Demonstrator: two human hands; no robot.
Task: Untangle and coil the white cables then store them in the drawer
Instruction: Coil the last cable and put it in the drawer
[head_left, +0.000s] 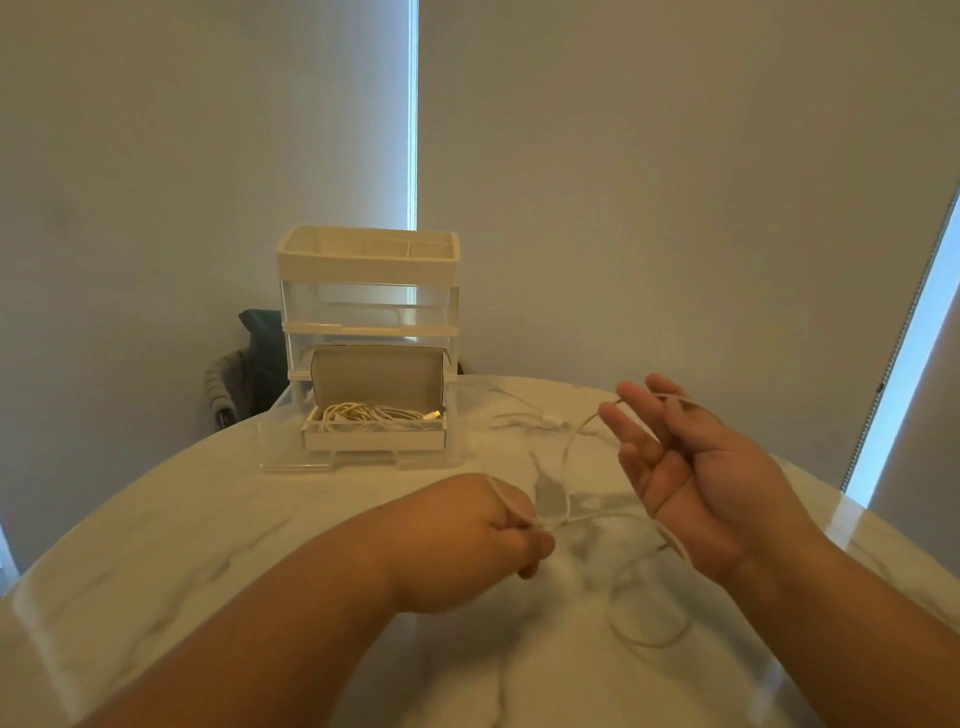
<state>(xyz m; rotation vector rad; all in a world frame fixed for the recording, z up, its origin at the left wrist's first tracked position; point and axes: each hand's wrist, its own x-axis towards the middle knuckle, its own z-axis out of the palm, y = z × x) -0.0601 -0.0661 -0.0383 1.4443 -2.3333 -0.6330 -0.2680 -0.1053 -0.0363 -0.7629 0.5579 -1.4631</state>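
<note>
My left hand (467, 535) grips a thin white cable (569, 457) in a closed fist above the marble table (208, 519). The cable runs up to my right hand (696, 467), passes behind its straight fingers and comes back below the wrist, forming a loop around that hand. A slack loop of cable (649, 626) lies on the table beneath my right wrist. A stretch with a connector (553, 418) trails on the table towards the organizer. The organizer's clear bottom drawer (363, 460) is pulled out and holds an open white box (374, 441) with coiled white cables (374, 414).
The clear drawer organizer (369, 291) with a cream top tray stands at the table's far edge. Behind it, a chair with dark and grey clothing (249, 364) sits against the wall. The round table's edge curves close on the left and right.
</note>
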